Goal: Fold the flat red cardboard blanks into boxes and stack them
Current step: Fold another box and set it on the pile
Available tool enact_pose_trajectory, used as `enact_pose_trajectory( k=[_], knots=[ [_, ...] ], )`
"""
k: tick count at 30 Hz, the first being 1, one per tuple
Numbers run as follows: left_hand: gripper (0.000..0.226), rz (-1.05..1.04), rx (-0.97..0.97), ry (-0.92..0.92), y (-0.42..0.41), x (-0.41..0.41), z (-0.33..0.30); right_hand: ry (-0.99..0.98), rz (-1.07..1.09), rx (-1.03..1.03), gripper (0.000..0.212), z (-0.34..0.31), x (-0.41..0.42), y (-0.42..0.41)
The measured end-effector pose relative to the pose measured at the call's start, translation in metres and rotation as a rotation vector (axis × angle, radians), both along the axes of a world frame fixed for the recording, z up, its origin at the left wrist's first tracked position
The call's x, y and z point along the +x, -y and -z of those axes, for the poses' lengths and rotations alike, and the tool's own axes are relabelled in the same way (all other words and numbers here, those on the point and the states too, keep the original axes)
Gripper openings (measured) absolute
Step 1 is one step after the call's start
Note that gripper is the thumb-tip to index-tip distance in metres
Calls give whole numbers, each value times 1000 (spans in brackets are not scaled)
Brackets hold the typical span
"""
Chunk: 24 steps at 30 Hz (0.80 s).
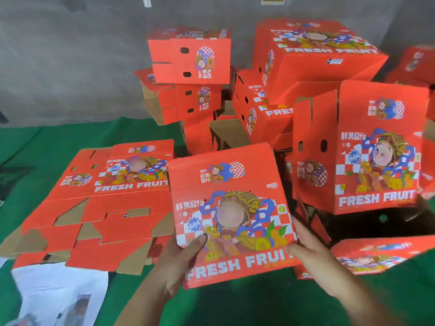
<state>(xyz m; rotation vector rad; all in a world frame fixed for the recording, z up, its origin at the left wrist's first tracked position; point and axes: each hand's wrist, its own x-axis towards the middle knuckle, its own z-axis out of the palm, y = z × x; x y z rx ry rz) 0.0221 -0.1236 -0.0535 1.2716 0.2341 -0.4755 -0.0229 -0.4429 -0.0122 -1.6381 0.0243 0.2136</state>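
I hold a red "FRESH FRUIT" cardboard blank (231, 208) up in front of me, printed face toward the camera. My left hand (179, 260) grips its lower left edge, thumb on the printed face. My right hand (313, 252) grips its lower right edge. A pile of flat red blanks (98, 203) lies on the green surface to the left. Several folded red boxes are heaped behind, among them a stack at the back left (190, 74), a large box at the back right (313, 60), and an upright box (367, 151) on the right.
A green cloth (58, 137) covers the work surface before a grey wall (70, 55). A white printed sheet (58, 295) lies at the lower left. Another red blank or box (376, 255) lies at the lower right, beside a dark gap (376, 222).
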Motion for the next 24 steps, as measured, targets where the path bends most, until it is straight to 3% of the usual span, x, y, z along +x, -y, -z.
enact_pose_trajectory(
  k=[3, 6, 9, 11, 14, 18, 20, 22, 24],
  knots=[
    [76, 14, 98, 107, 21, -3, 23, -128, 326, 182, 45, 46, 5, 4],
    [76, 6, 196, 160, 52, -7, 39, -241, 460, 169, 31, 82, 4, 2],
    [78, 72, 491, 171, 73, -4, 47, -280, 738, 100, 24, 96, 6, 9],
    [76, 205, 680, 203, 84, 3, 51, -330, 881, 70, 35, 93, 10, 19],
    [78, 329, 561, 208, 113, 22, 59, -470, 951, 223, 56, 91, 20, 32],
    [112, 341, 350, 187, 155, 41, 71, -514, 908, 794, 79, 83, 43, 42],
    [111, 355, 354, 198, 173, 46, 76, -447, 930, 948, 70, 74, 55, 39],
    [97, 329, 392, 184, 188, 58, 80, -456, 1067, 950, 66, 69, 68, 39],
    [90, 264, 463, 194, 194, 72, 77, -414, 1059, 897, 64, 72, 76, 17]
  ],
)
